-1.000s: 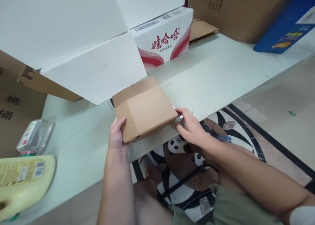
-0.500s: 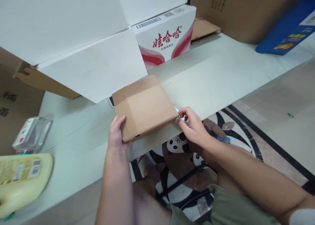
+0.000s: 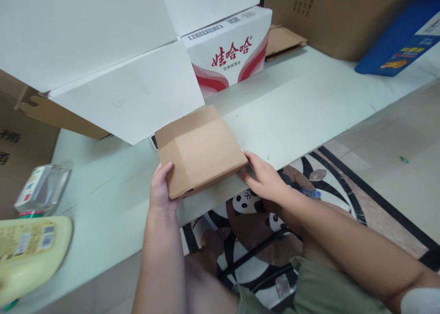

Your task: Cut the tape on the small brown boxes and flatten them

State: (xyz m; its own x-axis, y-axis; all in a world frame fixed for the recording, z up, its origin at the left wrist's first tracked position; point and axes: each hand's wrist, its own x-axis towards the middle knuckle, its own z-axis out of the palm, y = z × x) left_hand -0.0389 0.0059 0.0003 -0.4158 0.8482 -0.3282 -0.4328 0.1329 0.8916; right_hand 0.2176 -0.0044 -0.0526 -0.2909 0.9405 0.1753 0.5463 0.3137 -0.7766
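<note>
A flat brown cardboard box [image 3: 202, 149] is held over the front part of the table, its plain top facing up. My left hand [image 3: 162, 185] grips its near left corner, thumb on top and the other fingers hidden beneath. At the near right corner, my right hand [image 3: 259, 174] has its fingers against the side edge and the thumb lower down, at the underside. A dark, white-edged corner of something flat [image 3: 154, 142] shows beyond the box's left edge; most of it is hidden.
White cartons [image 3: 130, 94] and a red-and-white water carton [image 3: 230, 52] stand behind. A clear bottle [image 3: 46, 188] and a pale yellow bottle [image 3: 37, 254] lie at left on the pale-covered table [image 3: 295, 103]. A blue container [image 3: 395, 43] stands far right, by a large brown carton [image 3: 330, 25].
My right hand's fingers have gone from a pinch beside the right corner to lying along the box's edge. White material seen there before is now mostly hidden. The box has barely moved.
</note>
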